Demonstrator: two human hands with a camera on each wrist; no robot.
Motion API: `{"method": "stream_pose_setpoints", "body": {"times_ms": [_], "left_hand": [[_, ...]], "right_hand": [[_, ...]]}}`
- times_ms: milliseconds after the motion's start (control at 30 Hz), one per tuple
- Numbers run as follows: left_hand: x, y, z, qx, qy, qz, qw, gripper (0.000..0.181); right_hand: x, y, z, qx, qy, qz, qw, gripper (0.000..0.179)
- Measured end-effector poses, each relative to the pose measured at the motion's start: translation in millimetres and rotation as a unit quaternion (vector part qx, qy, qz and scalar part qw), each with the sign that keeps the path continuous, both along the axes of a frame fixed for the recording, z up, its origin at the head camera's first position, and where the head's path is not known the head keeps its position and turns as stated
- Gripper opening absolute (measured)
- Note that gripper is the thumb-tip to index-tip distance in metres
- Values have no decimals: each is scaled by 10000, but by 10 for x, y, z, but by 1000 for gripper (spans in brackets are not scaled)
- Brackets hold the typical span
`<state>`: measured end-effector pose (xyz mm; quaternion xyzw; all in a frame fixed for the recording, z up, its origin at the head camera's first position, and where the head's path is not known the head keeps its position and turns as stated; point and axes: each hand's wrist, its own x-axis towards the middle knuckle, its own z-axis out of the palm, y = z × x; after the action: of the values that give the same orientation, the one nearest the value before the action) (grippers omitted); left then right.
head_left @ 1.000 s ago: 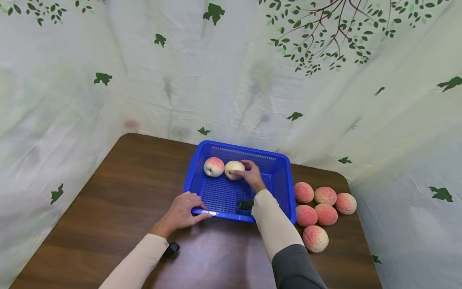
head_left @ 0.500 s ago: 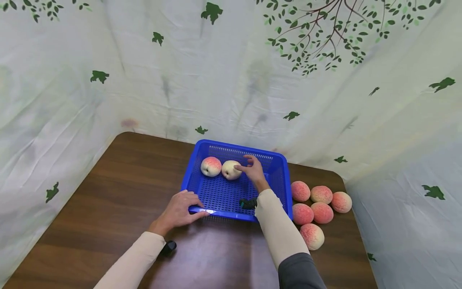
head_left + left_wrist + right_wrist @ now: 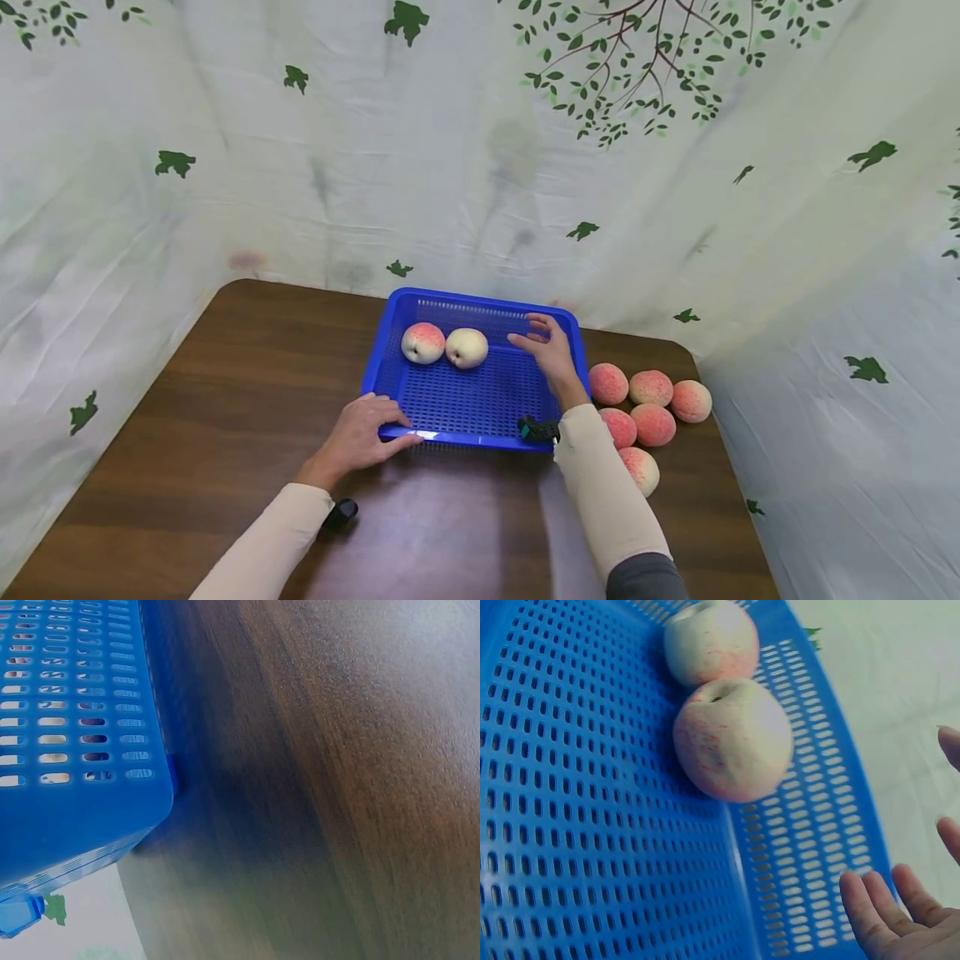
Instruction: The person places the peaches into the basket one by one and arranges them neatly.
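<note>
A blue plastic basket (image 3: 480, 442) with slotted walls stands on the table. My left hand (image 3: 354, 440) holds its front left corner, with the fingers over the rim and the thumb along the front edge. Inside, toward the back left, lie a pink-and-cream peach (image 3: 423, 343) and a paler peach (image 3: 467, 348), side by side. My right hand (image 3: 551, 348) hovers over the basket's right part, fingers spread and holding nothing. In the right wrist view its fingers (image 3: 889, 915) are apart from the near peach (image 3: 733, 741). Only basket wall and tabletop show in the left wrist view.
Several more pink peaches (image 3: 652, 425) lie grouped on the brown wooden table (image 3: 262, 375), just right of the basket. A pale leaf-printed curtain (image 3: 450, 167) hangs behind the table and along its sides.
My right hand has let go of the paler peach and moved right, away from it. The peach stays beside the other one. My left hand keeps its hold on the basket corner.
</note>
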<state>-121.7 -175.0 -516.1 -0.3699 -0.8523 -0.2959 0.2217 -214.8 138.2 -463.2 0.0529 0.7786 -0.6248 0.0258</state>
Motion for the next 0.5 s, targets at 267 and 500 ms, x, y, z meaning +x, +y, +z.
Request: {"method": "stream_pose_setpoints", "body": {"times_ms": [267,500], "left_hand": [[8,-14,13,-88,-56,94,9999,25],[13,7,18,-127,-55,141,9998,23]], "right_hand": [[133,290,89,-430,209,27,9989,59],[334,599,162,-355,441,126,9983,53]]}}
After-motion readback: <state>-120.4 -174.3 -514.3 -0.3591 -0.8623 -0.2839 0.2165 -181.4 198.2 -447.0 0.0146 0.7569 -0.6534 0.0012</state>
